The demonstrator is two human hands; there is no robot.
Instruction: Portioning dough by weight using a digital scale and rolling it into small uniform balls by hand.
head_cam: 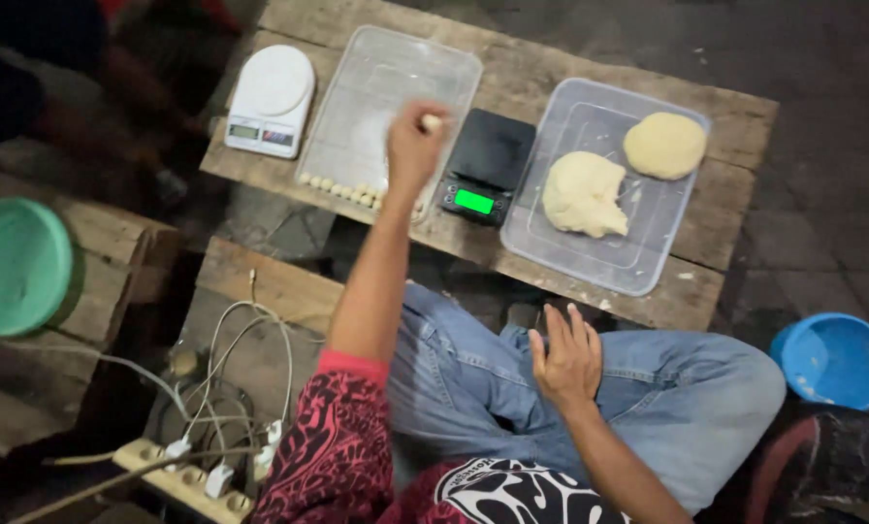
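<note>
The left hand (413,146) reaches over the clear tray (357,68) at the wooden table's (735,116) middle, fingers pinched together on a small dough ball (433,122); a row of dough balls (342,188) lines that tray's near edge. The right hand (565,357) rests flat and open on the person's knee. Toward the table's right end, a second clear tray (590,262) holds two dough lumps (583,194).

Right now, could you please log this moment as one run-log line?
left hand: holds small dough ball over clear tray | right hand: open on thigh | black scale: bare
</note>
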